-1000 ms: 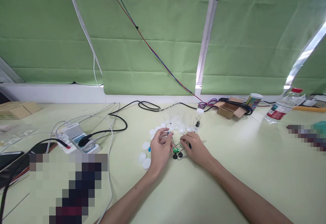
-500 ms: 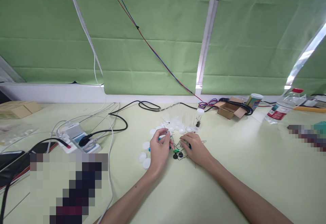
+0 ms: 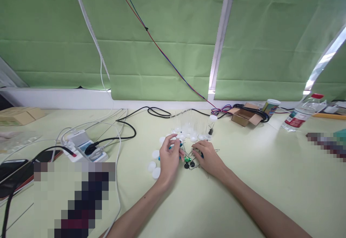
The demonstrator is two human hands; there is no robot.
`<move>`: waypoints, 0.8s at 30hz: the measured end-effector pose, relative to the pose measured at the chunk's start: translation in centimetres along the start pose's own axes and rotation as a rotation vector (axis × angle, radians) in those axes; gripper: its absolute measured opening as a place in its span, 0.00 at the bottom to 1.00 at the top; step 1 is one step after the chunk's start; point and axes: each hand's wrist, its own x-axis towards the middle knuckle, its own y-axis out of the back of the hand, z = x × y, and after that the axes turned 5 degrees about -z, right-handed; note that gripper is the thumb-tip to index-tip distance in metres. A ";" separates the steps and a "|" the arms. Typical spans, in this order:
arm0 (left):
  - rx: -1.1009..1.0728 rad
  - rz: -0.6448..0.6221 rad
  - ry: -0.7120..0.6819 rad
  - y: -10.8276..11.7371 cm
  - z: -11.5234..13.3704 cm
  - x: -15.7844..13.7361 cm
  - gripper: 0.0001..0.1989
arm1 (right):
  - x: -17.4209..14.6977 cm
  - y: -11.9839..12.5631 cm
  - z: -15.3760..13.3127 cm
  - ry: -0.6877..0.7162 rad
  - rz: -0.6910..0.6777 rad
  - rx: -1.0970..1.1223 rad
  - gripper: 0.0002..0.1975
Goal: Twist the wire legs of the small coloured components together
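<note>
My left hand (image 3: 169, 157) is closed in a pinch, thumb against fingertips, on a small part with thin wire legs. Its wire pokes up above the fingertips; the rest is mostly hidden. Small blue pieces show behind and beside this hand. My right hand (image 3: 207, 155) curls over a loose pile of wire-legged parts, fingertips bent down into it; what they grip is hidden. Between the hands lie a green part (image 3: 187, 159) and two round black discs (image 3: 186, 166) with thin legs. Several white round caps (image 3: 156, 173) lie to the left of my left hand.
Clear tubes (image 3: 186, 120) stand behind the hands. One capped tube (image 3: 212, 126) holds black wire-legged parts. Farther right are an open cardboard box (image 3: 244, 116), a can (image 3: 270, 107) and a water bottle (image 3: 300, 115). A power strip (image 3: 83, 148) with cables sits left.
Both hands stay at nearly the same place over the parts. My left fingers shift very slightly. The whole view has moved a few pixels.
</note>
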 end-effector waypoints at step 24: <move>-0.049 0.043 0.079 0.1 -0.4 0.0 0.15 | -0.5 0.7 -2.1 0.149 -0.147 0.065 0.09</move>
